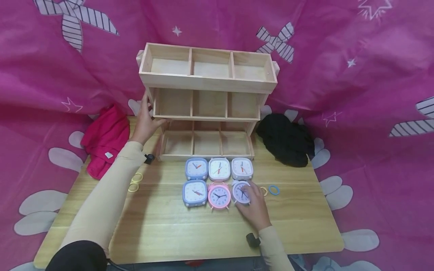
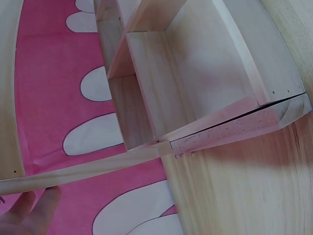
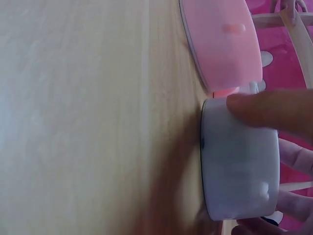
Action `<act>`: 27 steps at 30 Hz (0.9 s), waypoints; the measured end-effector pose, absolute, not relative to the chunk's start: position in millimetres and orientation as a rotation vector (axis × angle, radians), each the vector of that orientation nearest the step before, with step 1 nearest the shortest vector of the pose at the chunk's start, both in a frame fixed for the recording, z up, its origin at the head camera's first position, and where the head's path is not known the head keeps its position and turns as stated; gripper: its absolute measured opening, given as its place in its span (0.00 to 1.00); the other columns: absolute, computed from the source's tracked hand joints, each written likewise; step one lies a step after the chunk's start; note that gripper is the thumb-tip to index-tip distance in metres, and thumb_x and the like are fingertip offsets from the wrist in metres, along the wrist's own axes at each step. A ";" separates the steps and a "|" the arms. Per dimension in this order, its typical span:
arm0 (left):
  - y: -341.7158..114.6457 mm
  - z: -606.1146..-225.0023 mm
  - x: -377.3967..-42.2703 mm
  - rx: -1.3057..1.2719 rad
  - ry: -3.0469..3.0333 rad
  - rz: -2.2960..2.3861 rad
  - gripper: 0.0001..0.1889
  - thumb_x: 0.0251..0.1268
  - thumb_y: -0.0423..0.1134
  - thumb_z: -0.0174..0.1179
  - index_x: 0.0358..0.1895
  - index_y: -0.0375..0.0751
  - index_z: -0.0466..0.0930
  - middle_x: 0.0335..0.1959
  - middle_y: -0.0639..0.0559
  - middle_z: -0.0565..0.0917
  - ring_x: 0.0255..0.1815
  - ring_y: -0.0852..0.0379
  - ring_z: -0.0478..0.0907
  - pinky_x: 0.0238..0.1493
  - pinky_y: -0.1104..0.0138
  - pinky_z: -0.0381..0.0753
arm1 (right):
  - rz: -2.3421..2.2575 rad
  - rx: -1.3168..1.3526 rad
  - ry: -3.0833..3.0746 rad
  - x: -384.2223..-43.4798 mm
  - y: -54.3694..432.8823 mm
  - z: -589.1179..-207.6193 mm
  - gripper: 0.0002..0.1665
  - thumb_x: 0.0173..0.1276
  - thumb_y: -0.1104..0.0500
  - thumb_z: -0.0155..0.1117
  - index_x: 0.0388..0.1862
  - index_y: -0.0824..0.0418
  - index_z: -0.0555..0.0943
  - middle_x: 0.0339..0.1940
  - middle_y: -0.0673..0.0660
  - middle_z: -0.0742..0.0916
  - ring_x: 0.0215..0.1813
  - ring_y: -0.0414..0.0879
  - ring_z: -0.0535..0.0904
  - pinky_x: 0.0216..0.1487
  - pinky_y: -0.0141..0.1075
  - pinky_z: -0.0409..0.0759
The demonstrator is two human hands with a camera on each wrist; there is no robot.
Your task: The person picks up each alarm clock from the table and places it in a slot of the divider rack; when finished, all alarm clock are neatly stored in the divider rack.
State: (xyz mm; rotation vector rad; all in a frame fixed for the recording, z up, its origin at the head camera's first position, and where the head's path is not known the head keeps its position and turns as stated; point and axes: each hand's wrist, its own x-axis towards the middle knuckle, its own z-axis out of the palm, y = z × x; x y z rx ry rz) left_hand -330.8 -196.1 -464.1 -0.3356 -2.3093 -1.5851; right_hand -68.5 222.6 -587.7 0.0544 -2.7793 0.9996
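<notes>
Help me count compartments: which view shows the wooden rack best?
Head view: the wooden rack faces the camera, all three tiers in frame. The left wrist view shows only part, close and cropped; the right wrist view, what look like bits of it along the right edge.

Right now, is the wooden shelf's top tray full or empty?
Empty: in the head view, the top tray shows only bare wood inside its three sections.

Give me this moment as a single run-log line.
left grip: holds wooden shelf, left side | right grip: holds pale round clock beside pink clock | clocks: six, two rows, before shelf
</notes>
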 end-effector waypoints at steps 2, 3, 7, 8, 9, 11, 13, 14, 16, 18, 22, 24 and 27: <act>-195.9 -464.9 -330.5 -0.323 -2.316 -1.586 0.68 0.55 0.22 0.77 0.89 0.60 0.37 0.85 0.37 0.57 0.80 0.28 0.65 0.72 0.32 0.74 | 0.991 0.040 -2.767 -65.9 225.2 -586.1 0.30 0.48 0.56 0.88 0.51 0.54 0.85 0.73 0.62 0.81 0.71 0.63 0.74 0.67 0.63 0.79; -195.9 -465.1 -330.8 -0.319 -2.320 -1.581 0.68 0.55 0.22 0.77 0.89 0.60 0.37 0.85 0.37 0.57 0.80 0.28 0.65 0.72 0.32 0.74 | 0.980 0.026 -2.761 -63.9 226.6 -585.7 0.31 0.46 0.55 0.89 0.50 0.53 0.85 0.71 0.61 0.82 0.70 0.61 0.75 0.65 0.62 0.80; -196.2 -465.0 -331.8 -0.308 -2.348 -1.541 0.69 0.55 0.23 0.78 0.89 0.59 0.36 0.85 0.36 0.57 0.80 0.28 0.64 0.71 0.32 0.75 | 0.988 -0.065 -2.756 -53.3 231.6 -582.7 0.30 0.44 0.52 0.90 0.47 0.52 0.87 0.65 0.57 0.85 0.67 0.55 0.75 0.62 0.55 0.81; -196.7 -464.8 -331.8 -0.307 -2.354 -1.537 0.69 0.55 0.24 0.79 0.89 0.58 0.36 0.84 0.35 0.58 0.80 0.29 0.64 0.71 0.31 0.75 | 0.995 -0.090 -2.758 -50.9 232.9 -581.0 0.29 0.44 0.51 0.90 0.47 0.52 0.87 0.64 0.57 0.85 0.66 0.53 0.75 0.61 0.54 0.81; -197.4 -464.3 -331.4 -0.305 -2.357 -1.536 0.69 0.54 0.24 0.79 0.90 0.58 0.36 0.84 0.35 0.58 0.80 0.29 0.64 0.71 0.31 0.75 | 1.005 -0.113 -2.762 -49.0 234.2 -578.4 0.29 0.45 0.50 0.90 0.46 0.51 0.87 0.64 0.56 0.85 0.66 0.52 0.76 0.62 0.53 0.81; -199.4 -463.3 -329.5 -0.299 -2.359 -1.542 0.69 0.54 0.24 0.79 0.90 0.57 0.35 0.84 0.34 0.58 0.80 0.29 0.64 0.71 0.31 0.74 | 1.041 -0.142 -2.760 -47.7 236.8 -570.1 0.28 0.45 0.50 0.90 0.45 0.52 0.87 0.62 0.56 0.85 0.64 0.52 0.77 0.62 0.51 0.81; -201.3 -461.8 -328.2 -0.291 -2.360 -1.544 0.70 0.54 0.24 0.79 0.90 0.57 0.35 0.83 0.33 0.58 0.80 0.29 0.64 0.71 0.30 0.74 | 1.091 -0.157 -2.745 -50.0 238.9 -558.7 0.28 0.46 0.51 0.90 0.44 0.54 0.85 0.61 0.57 0.86 0.63 0.53 0.78 0.62 0.52 0.80; -201.9 -461.0 -328.1 -0.290 -2.362 -1.544 0.70 0.54 0.24 0.79 0.90 0.57 0.35 0.83 0.33 0.58 0.80 0.28 0.64 0.71 0.30 0.74 | 1.108 -0.163 -2.735 -52.3 239.6 -552.9 0.28 0.46 0.52 0.90 0.44 0.55 0.84 0.62 0.58 0.85 0.63 0.54 0.78 0.63 0.52 0.79; -203.2 -460.1 -328.1 -0.285 -2.363 -1.540 0.70 0.55 0.24 0.78 0.90 0.58 0.34 0.84 0.34 0.57 0.80 0.28 0.64 0.70 0.28 0.73 | 1.138 -0.170 -2.709 -60.3 240.7 -541.5 0.29 0.47 0.53 0.90 0.43 0.57 0.82 0.62 0.59 0.85 0.64 0.55 0.78 0.65 0.53 0.78; -204.3 -460.3 -328.8 -0.280 -2.366 -1.541 0.70 0.55 0.23 0.78 0.90 0.60 0.34 0.84 0.34 0.57 0.80 0.27 0.64 0.70 0.27 0.72 | 1.156 -0.171 -2.676 -71.8 241.1 -532.2 0.29 0.47 0.53 0.90 0.42 0.57 0.81 0.63 0.60 0.84 0.65 0.56 0.76 0.66 0.53 0.76; -204.1 -462.3 -329.7 -0.273 -2.379 -1.539 0.69 0.56 0.23 0.77 0.89 0.60 0.34 0.84 0.34 0.57 0.80 0.26 0.63 0.70 0.27 0.72 | 1.131 -0.117 -2.584 -103.5 238.3 -524.7 0.28 0.46 0.53 0.91 0.37 0.59 0.80 0.60 0.62 0.85 0.63 0.59 0.76 0.65 0.52 0.74; -203.0 -463.6 -330.2 -0.273 -2.385 -1.543 0.69 0.57 0.24 0.77 0.89 0.61 0.34 0.85 0.35 0.57 0.81 0.27 0.63 0.70 0.27 0.72 | 1.113 -0.081 -2.544 -122.7 234.4 -523.7 0.27 0.46 0.53 0.91 0.34 0.60 0.79 0.57 0.63 0.86 0.61 0.61 0.77 0.63 0.52 0.74; -201.6 -465.2 -331.0 -0.274 -2.381 -1.558 0.69 0.57 0.25 0.78 0.89 0.61 0.34 0.86 0.36 0.56 0.81 0.27 0.63 0.71 0.29 0.72 | 1.102 -0.041 -2.521 -152.8 226.6 -523.1 0.28 0.45 0.54 0.91 0.32 0.61 0.78 0.55 0.63 0.87 0.60 0.61 0.78 0.62 0.53 0.74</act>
